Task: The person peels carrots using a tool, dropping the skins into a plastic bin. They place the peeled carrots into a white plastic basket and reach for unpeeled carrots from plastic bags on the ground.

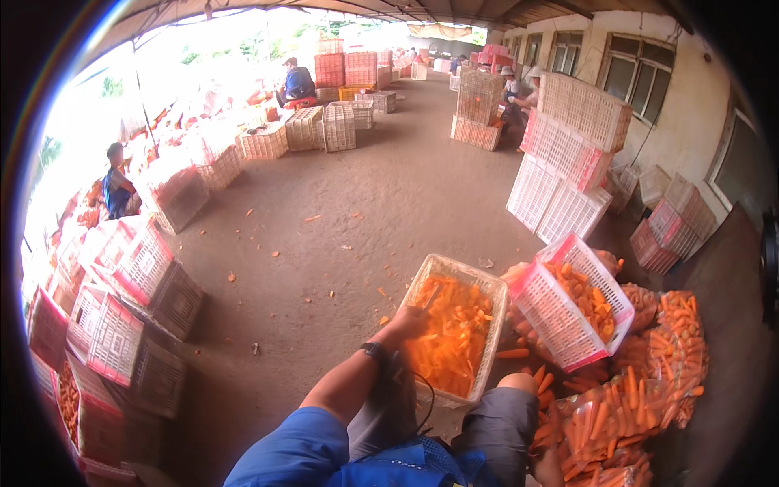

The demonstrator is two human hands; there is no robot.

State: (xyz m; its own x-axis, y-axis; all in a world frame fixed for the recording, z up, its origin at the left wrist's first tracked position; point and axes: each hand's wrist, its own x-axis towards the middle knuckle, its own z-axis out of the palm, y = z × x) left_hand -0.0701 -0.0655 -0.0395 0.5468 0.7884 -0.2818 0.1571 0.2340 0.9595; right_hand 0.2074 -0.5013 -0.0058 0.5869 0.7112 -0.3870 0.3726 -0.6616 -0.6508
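Note:
My left hand (411, 322), with a dark watch on its wrist, grips a slim blade-like tool (433, 296) blurred by motion. It hovers over a pale plastic crate (498, 341) that stands before my knees. Orange carrot peelings (444, 356) and cut carrot pieces (478, 307) fill much of that crate. Down at the bottom edge, my right hand (549, 469) is partly seen beside the carrots (599, 420) heaped in clear bags at my right. Its fingers are mostly hidden, so what they hold is unclear.
A tilted white-and-pink crate (572, 310) of trimmed carrots rests on bagged carrots at right. Crate stacks stand right (563, 158) and left (115, 304). Seated people (115, 185) work farther off. Carrot scraps (311, 218) dot the concrete floor (292, 274).

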